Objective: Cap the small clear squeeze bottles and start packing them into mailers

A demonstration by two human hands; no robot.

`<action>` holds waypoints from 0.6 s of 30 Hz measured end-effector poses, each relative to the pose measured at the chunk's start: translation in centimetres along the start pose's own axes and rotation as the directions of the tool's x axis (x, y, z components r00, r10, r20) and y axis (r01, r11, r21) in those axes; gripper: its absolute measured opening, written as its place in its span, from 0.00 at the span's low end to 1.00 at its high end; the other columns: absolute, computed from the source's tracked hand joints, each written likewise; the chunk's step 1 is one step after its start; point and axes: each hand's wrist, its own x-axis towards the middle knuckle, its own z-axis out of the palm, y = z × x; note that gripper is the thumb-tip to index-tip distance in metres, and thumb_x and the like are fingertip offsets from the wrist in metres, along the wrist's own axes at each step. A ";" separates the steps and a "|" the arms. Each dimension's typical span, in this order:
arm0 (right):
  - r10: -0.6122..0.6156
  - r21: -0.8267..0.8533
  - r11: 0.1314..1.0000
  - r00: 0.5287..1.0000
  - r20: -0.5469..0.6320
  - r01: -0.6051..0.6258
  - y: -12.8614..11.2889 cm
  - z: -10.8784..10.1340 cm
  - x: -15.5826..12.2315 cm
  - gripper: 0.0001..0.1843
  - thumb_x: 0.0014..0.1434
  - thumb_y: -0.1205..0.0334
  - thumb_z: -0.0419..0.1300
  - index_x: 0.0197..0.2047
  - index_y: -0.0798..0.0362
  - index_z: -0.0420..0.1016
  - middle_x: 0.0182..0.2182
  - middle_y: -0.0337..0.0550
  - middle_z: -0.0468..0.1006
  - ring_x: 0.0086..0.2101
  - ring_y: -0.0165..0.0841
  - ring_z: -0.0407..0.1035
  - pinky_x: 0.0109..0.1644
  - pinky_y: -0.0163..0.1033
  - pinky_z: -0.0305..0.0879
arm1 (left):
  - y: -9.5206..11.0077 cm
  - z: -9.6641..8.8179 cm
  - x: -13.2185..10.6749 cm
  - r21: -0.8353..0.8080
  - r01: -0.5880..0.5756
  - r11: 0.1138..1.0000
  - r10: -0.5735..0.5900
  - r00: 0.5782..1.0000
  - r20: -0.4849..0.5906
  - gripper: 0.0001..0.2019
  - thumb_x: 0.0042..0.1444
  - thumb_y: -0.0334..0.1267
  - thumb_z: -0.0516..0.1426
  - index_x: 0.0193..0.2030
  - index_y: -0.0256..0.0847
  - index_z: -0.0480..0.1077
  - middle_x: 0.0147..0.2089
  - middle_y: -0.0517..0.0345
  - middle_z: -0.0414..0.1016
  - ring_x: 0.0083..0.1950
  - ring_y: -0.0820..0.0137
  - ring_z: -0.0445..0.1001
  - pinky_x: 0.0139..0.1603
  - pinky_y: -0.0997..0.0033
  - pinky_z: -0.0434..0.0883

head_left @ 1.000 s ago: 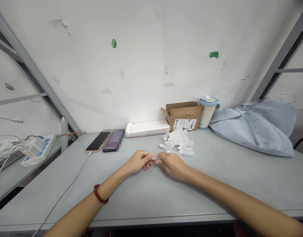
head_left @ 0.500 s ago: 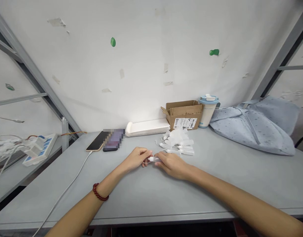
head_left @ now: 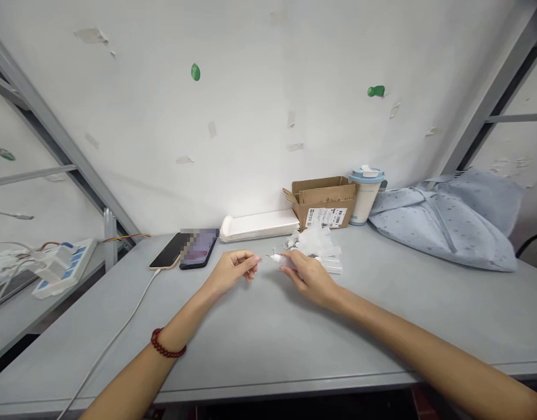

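My right hand [head_left: 309,277] grips a small clear tube with a white tip [head_left: 280,259], its tip pointing left, just above the grey table [head_left: 259,338]. My left hand [head_left: 233,269] hovers a short gap to the left, fingers curled in a pinch; whether they hold a small cap I cannot make out. A red bead bracelet [head_left: 165,349] sits on the left wrist. Right behind my right hand lies a pile of similar clear tubes with white parts [head_left: 316,248].
Two phones [head_left: 185,252] lie at the back left, one on a white cable [head_left: 119,332]. A white tray [head_left: 257,226], a cardboard box [head_left: 325,201], a lidded cup [head_left: 365,197] and a blue cloth bag [head_left: 447,224] line the wall. A power strip [head_left: 60,265] sits far left.
My hands were joined on the small tube; they have pulled apart. The left hand moved left, the right lifted slightly toward the pile with the tube.
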 end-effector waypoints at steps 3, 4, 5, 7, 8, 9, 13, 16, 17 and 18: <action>0.011 0.009 1.000 1.000 -0.027 -0.011 0.0 0.1 -0.1 0.14 0.63 0.59 0.46 0.49 0.55 0.62 0.38 0.49 0.73 0.35 0.37 0.69 0.36 0.39 0.62 | -0.1 0.1 0.1 -0.055 -0.006 0.998 0.004 1.000 -0.026 0.13 0.48 0.45 0.60 0.29 0.35 0.70 0.24 0.62 0.67 0.24 0.77 0.66 0.27 0.76 0.66; 0.020 0.007 1.000 0.999 -0.026 -0.020 0.0 0.1 -0.1 0.14 0.63 0.59 0.46 0.49 0.55 0.62 0.38 0.49 0.73 0.35 0.36 0.69 0.36 0.39 0.62 | -0.2 0.0 0.1 -0.079 -0.011 0.997 0.009 0.999 -0.033 0.13 0.47 0.44 0.61 0.29 0.35 0.70 0.24 0.62 0.67 0.24 0.77 0.65 0.27 0.76 0.66; 0.028 0.005 1.000 0.999 -0.024 -0.028 0.0 0.1 -0.1 0.14 0.63 0.59 0.46 0.50 0.54 0.62 0.38 0.49 0.73 0.35 0.36 0.69 0.37 0.39 0.62 | -0.3 0.0 0.1 -0.101 -0.016 0.995 0.012 0.999 -0.039 0.12 0.47 0.44 0.61 0.29 0.35 0.70 0.24 0.62 0.67 0.24 0.77 0.65 0.27 0.76 0.66; 0.041 0.006 0.999 0.999 -0.015 -0.041 0.0 0.1 -0.1 0.14 0.63 0.59 0.45 0.50 0.54 0.61 0.39 0.49 0.73 0.36 0.37 0.69 0.37 0.39 0.63 | -0.4 -0.1 0.2 -0.148 -0.018 0.989 0.010 0.999 -0.050 0.12 0.46 0.44 0.62 0.27 0.35 0.70 0.22 0.62 0.66 0.24 0.77 0.65 0.26 0.76 0.66; 0.043 0.009 0.999 0.999 -0.010 -0.043 -0.1 0.1 -0.1 0.14 0.63 0.59 0.45 0.50 0.55 0.61 0.39 0.49 0.73 0.37 0.37 0.69 0.38 0.40 0.63 | -0.4 -0.1 0.1 -0.171 -0.015 0.985 0.006 0.999 -0.053 0.12 0.46 0.44 0.62 0.27 0.34 0.70 0.22 0.62 0.66 0.24 0.77 0.65 0.26 0.76 0.65; 0.042 0.014 0.999 0.999 -0.005 -0.041 -0.1 0.1 -0.1 0.14 0.63 0.59 0.45 0.50 0.55 0.61 0.40 0.49 0.73 0.37 0.37 0.69 0.38 0.40 0.63 | -0.4 -0.1 0.1 -0.192 -0.011 0.981 0.000 0.998 -0.056 0.12 0.45 0.44 0.62 0.26 0.34 0.71 0.22 0.62 0.66 0.24 0.77 0.65 0.26 0.75 0.65; 0.044 0.029 0.999 0.999 0.014 -0.044 -0.2 0.2 -0.2 0.14 0.63 0.59 0.45 0.49 0.55 0.62 0.40 0.49 0.73 0.38 0.37 0.69 0.40 0.40 0.63 | -0.3 -0.2 0.0 -0.243 0.014 0.970 -0.027 0.998 -0.050 0.13 0.44 0.44 0.63 0.30 0.34 0.74 0.23 0.59 0.69 0.25 0.75 0.66 0.28 0.74 0.66; 0.048 0.030 0.998 0.999 0.021 -0.049 -0.2 0.3 -0.2 0.14 0.63 0.59 0.45 0.48 0.55 0.62 0.40 0.50 0.73 0.38 0.37 0.69 0.40 0.40 0.63 | -0.3 -0.2 0.0 -0.254 0.029 0.967 -0.036 0.999 -0.025 0.14 0.43 0.41 0.64 0.34 0.34 0.75 0.25 0.58 0.72 0.27 0.75 0.67 0.31 0.73 0.66; 0.047 0.030 0.998 0.999 0.023 -0.048 -0.2 0.3 -0.2 0.14 0.63 0.59 0.45 0.48 0.55 0.62 0.40 0.50 0.73 0.37 0.37 0.69 0.39 0.40 0.63 | -0.4 -0.1 0.0 -0.255 0.034 0.966 -0.040 0.999 -0.020 0.13 0.43 0.41 0.64 0.35 0.35 0.75 0.25 0.58 0.72 0.27 0.75 0.67 0.31 0.73 0.66; 0.043 0.031 0.999 0.999 0.026 -0.044 -0.2 0.3 -0.2 0.13 0.63 0.59 0.45 0.48 0.55 0.62 0.39 0.49 0.73 0.37 0.37 0.68 0.39 0.40 0.62 | -0.4 -0.1 0.0 -0.256 0.041 0.966 -0.046 0.999 -0.016 0.13 0.43 0.40 0.64 0.34 0.35 0.75 0.25 0.58 0.72 0.27 0.75 0.67 0.31 0.73 0.66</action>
